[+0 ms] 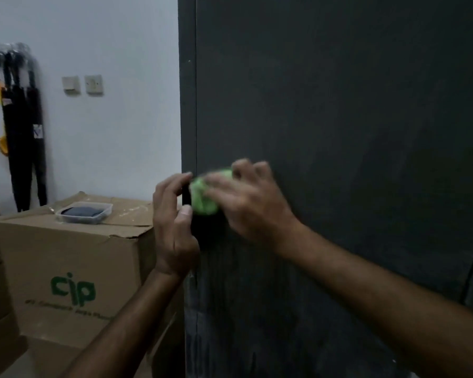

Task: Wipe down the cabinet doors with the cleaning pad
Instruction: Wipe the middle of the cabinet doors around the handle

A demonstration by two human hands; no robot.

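Head view: we see right hand (246,203), blurred, gripping green cleaning pad (202,196) against dark cabinet door (339,118); left hand (172,222) fingers curl round door edge.

Storeroom, stacked cardboard boxes (66,268), hung umbrellas (22,126)

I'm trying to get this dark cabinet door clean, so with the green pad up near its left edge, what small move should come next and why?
Probably sweep the green pad rightward across the cabinet door. The right hand holds it against the panel beside the left edge, where the left hand curls round the door's edge, seemingly steadying it. The broad surface to the right lies beyond the pad.
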